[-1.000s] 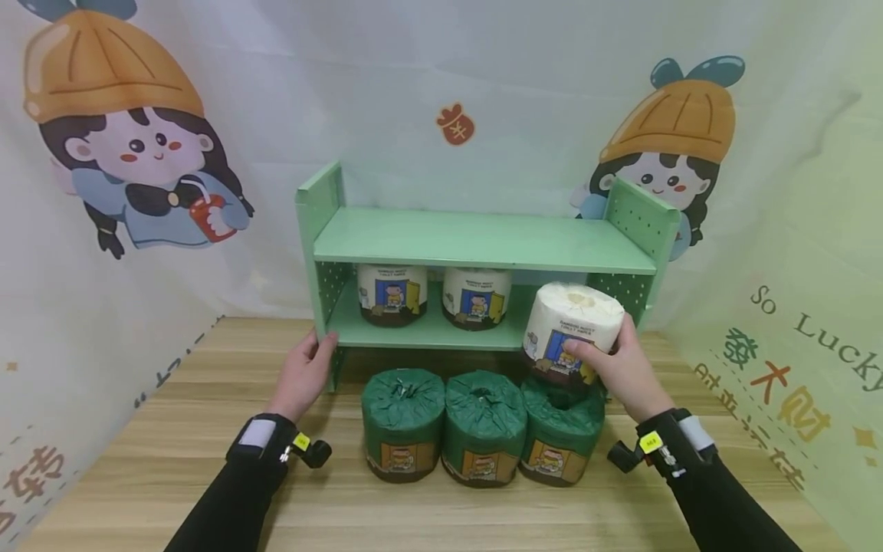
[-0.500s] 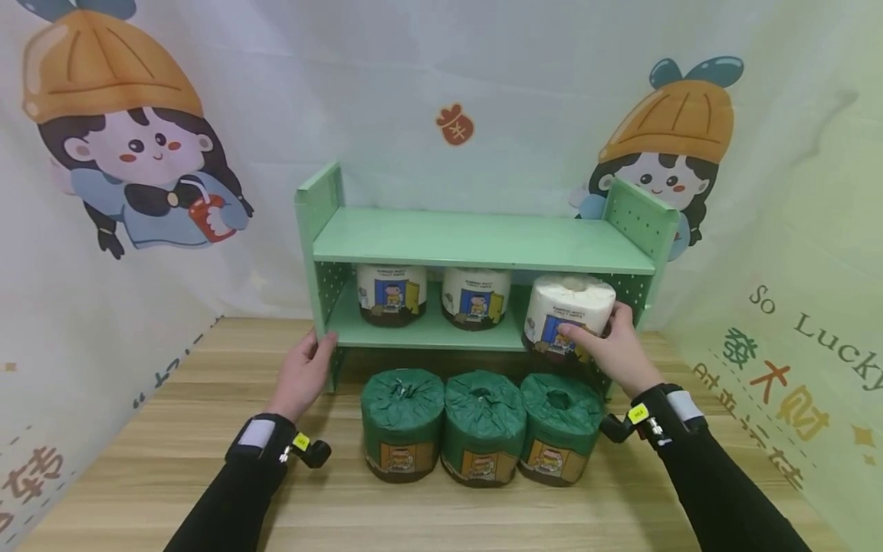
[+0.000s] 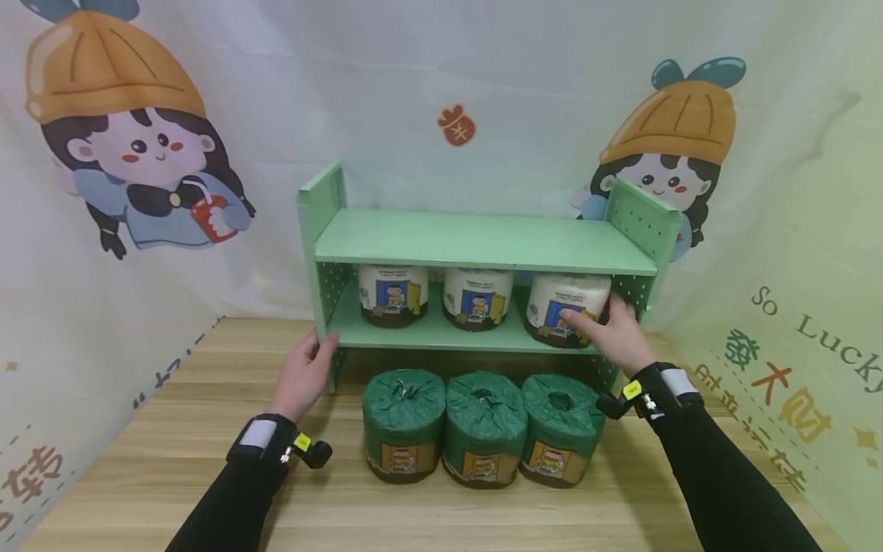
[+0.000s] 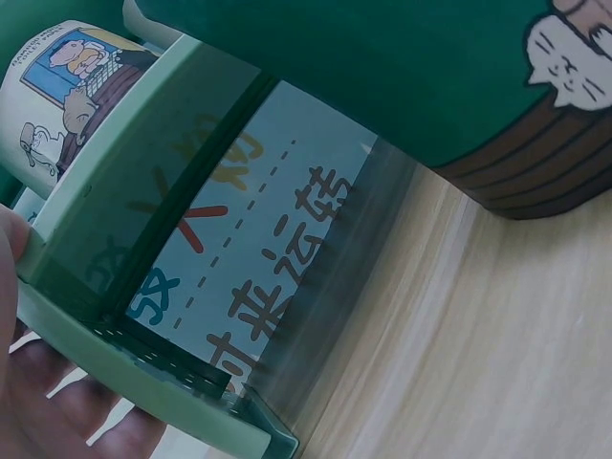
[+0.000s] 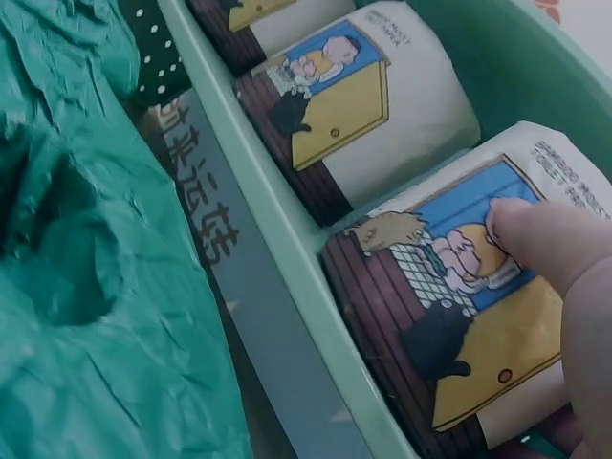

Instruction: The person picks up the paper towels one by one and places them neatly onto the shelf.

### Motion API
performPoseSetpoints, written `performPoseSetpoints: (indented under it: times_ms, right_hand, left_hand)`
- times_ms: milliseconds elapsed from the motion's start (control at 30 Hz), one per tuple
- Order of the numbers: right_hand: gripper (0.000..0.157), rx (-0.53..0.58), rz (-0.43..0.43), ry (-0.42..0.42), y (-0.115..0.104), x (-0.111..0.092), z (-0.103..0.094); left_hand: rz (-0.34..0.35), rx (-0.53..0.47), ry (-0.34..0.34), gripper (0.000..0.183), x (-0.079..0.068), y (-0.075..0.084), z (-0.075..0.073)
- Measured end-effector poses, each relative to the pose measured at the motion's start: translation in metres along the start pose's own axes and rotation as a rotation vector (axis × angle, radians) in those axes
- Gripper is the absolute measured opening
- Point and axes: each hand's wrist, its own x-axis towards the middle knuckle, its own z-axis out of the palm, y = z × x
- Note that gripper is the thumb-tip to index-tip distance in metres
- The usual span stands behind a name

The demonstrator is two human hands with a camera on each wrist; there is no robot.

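Observation:
My right hand (image 3: 621,333) holds a white-wrapped toilet paper roll (image 3: 562,299) at the right end of the middle shelf, thumb on its printed front and fingers behind its right side. In the right wrist view that roll (image 5: 440,296) overlaps the shelf's front lip. Two more white rolls, a left one (image 3: 393,295) and a middle one (image 3: 477,297), stand upright on the same shelf. My left hand (image 3: 303,376) grips the left side panel of the green shelf unit (image 3: 483,234); the left wrist view shows its fingers curled around the panel (image 4: 143,378).
Three green-wrapped toilet paper rolls, left (image 3: 403,422), middle (image 3: 485,425) and right (image 3: 560,425), stand in a row on the wooden table (image 3: 441,521) before the unit. A printed cloth (image 3: 538,92) hangs behind and along both sides.
My right hand has moved the white roll back and down, from above the right green roll onto the middle shelf under the top board. The left hand has stayed on the side panel.

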Motion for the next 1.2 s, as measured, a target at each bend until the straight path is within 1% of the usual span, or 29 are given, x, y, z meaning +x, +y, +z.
performPoseSetpoints:
  times_ms: [100,167,233,400,500,700,1200]
  right_hand:
    - [0.085,0.055,-0.008,-0.009,0.001,0.002,0.000]
    - [0.085,0.070,0.000,-0.011,0.002,0.002,0.000]
    - [0.086,0.052,0.017,-0.008,0.003,0.001,-0.001]
    - [0.079,0.021,0.013,-0.016,0.005,0.004,0.000]
    - [0.073,0.009,-0.005,-0.010,0.006,0.007,0.001]
    - [0.064,-0.034,-0.056,0.017,0.008,0.011,0.003]
    - [0.065,-0.064,-0.037,0.012,0.010,0.016,0.003]
  left_hand:
    - [0.002,0.003,0.001,0.055,0.000,0.001,0.001]
    - [0.004,0.000,-0.002,0.055,0.000,0.001,0.001]
    - [0.004,-0.005,-0.006,0.055,0.000,0.002,0.001]
    - [0.005,-0.012,-0.003,0.055,0.001,0.001,0.001]
    - [-0.002,-0.015,-0.002,0.056,0.000,0.001,0.001]
    - [0.008,-0.013,-0.001,0.055,-0.001,0.001,0.000]
    - [0.024,0.001,0.003,0.056,-0.002,0.001,0.000]
